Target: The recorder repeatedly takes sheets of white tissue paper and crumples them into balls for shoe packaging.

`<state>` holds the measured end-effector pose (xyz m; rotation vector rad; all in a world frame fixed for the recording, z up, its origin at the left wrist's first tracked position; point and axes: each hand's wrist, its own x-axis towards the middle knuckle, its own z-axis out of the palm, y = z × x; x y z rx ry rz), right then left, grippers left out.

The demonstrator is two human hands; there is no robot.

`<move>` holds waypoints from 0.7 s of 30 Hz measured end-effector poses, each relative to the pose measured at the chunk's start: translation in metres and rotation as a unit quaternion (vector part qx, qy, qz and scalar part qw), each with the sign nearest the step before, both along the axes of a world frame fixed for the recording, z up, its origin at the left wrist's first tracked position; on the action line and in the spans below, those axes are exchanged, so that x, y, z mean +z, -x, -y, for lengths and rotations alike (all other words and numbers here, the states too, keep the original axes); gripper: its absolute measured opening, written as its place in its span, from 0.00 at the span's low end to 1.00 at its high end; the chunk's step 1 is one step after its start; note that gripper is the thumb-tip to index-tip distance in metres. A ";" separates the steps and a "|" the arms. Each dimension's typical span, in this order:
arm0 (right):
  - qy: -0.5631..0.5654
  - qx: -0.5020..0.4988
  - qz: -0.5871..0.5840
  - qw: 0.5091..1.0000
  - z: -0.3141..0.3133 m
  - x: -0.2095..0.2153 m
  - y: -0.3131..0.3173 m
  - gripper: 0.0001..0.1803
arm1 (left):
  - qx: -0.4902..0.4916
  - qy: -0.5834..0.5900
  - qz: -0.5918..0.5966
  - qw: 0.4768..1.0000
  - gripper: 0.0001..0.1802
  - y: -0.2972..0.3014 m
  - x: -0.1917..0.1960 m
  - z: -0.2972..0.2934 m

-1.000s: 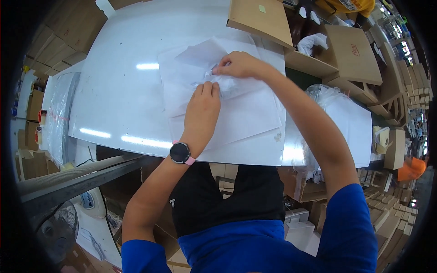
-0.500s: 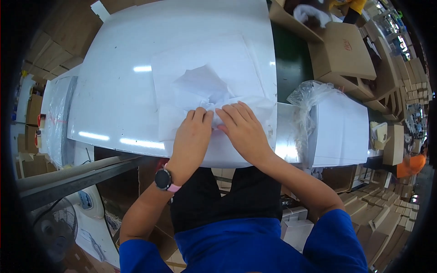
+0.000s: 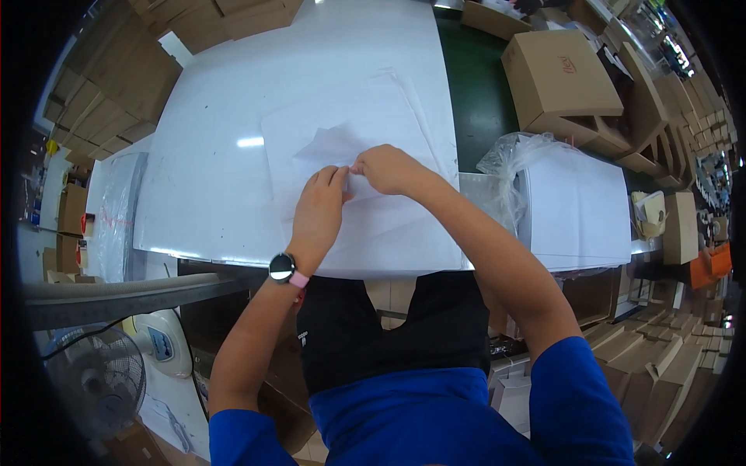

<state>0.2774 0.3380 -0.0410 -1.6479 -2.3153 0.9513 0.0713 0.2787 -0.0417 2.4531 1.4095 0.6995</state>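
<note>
Head camera view: a worker's left hand (image 3: 318,208) and right hand (image 3: 385,169) meet, fingers drawn narrow, pinching creased white paper (image 3: 332,144) at the middle of flat white sheets (image 3: 330,116) spread on a glossy white table (image 3: 202,171). Whether anything else sits beneath the fingertips is hard to make out. At right, crumpled clear plastic (image 3: 501,172) touches a white paper stack (image 3: 579,206), near a brown cardboard box (image 3: 559,81).
</note>
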 end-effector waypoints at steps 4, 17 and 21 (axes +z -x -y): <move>-0.263 0.023 -0.064 0.962 0.027 0.002 0.003 0.16 | 0.000 0.023 0.014 1.000 0.23 0.019 -0.013 -0.024; -0.091 -0.027 0.002 0.995 -0.021 0.004 0.010 0.21 | 0.016 -0.051 0.034 0.998 0.13 0.006 -0.015 -0.037; -0.031 -0.056 0.020 0.998 -0.025 0.012 0.020 0.20 | 0.008 -0.023 0.047 0.999 0.12 0.015 -0.022 -0.061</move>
